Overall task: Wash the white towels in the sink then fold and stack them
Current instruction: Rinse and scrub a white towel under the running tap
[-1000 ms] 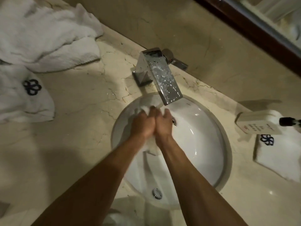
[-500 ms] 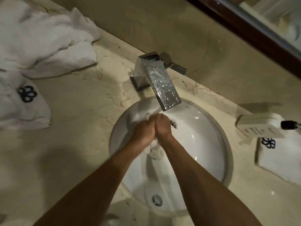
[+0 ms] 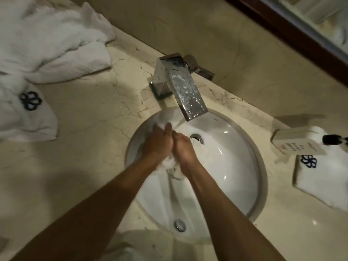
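A small wet white towel (image 3: pixel 170 167) is bunched between my two hands over the round white sink (image 3: pixel 231 166). My left hand (image 3: pixel 158 142) grips its upper part, with a fold showing above the knuckles. My right hand (image 3: pixel 185 149) is curled round the towel right beside the left. A tail of cloth hangs below both wrists. The chrome tap (image 3: pixel 185 91) juts over the basin just above my hands. Most of the towel is hidden inside my fists.
A heap of white towels (image 3: pixel 47 42) lies at the back left, with a folded one bearing a dark logo (image 3: pixel 24 117) below it. At the right, a soap bottle (image 3: pixel 299 142) lies on another logo towel (image 3: pixel 320 185). More white cloth (image 3: pixel 139 245) sits at the counter's front edge.
My hands have rubbed the towel together, shifting slightly back and forth under the tap. The right hand has slid a little nearer me relative to the left.
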A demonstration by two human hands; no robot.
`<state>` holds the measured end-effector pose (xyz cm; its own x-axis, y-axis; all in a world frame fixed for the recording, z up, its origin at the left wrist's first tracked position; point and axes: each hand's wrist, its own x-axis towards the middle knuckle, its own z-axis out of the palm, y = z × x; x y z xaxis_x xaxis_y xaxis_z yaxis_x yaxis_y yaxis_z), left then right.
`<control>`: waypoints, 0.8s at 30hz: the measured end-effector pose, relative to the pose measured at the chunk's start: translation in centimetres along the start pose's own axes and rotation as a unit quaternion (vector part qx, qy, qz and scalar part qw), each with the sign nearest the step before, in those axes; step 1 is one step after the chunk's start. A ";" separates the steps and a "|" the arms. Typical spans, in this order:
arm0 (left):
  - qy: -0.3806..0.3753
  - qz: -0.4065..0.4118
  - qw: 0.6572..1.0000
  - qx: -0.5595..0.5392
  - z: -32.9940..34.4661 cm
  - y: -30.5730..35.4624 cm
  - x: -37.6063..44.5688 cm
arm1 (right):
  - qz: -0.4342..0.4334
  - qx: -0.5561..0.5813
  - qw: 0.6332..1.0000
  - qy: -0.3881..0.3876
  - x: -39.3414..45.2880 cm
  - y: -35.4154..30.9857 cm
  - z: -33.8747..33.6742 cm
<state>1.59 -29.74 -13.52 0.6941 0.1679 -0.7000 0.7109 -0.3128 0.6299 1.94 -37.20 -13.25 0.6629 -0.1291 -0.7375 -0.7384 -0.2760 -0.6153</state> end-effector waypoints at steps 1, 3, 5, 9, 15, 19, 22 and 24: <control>-0.010 0.034 0.999 0.011 0.7 -0.2 -1.6 | 0.014 -0.022 1.000 0.018 0.9 0.4 -0.9; -0.026 0.075 0.996 -0.028 1.5 -0.6 -4.3 | 0.043 -0.026 0.994 0.096 2.1 1.1 -1.6; -0.011 0.022 0.998 -0.058 1.0 -1.0 -3.3 | 0.037 0.084 0.989 0.115 1.3 1.4 -1.8; -0.016 -0.075 0.951 -0.299 -2.0 -2.2 -1.5 | 0.121 0.385 0.911 -0.084 -1.1 2.8 -3.9; -0.241 -0.136 0.824 -0.494 -2.8 -2.1 -3.1 | 0.183 0.273 0.937 -0.116 -3.1 3.7 -4.8; -0.188 -0.177 0.893 -0.369 -0.7 -3.4 -1.1 | -0.009 0.169 0.984 0.060 -3.4 2.1 -4.6; -0.064 -0.112 0.954 -0.270 -0.3 -3.5 0.4 | -0.081 0.091 0.988 0.094 -3.8 1.5 -4.8; -0.042 -0.115 0.952 -0.279 -0.6 -2.5 0.0 | -0.053 0.091 0.991 0.082 -4.1 1.8 -4.3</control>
<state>-0.19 -28.39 -14.89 0.5178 0.0883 -0.8509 0.8089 0.2733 0.5206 -1.55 -41.24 -10.11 0.7375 -0.2663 -0.6206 -0.6645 -0.1219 -0.7373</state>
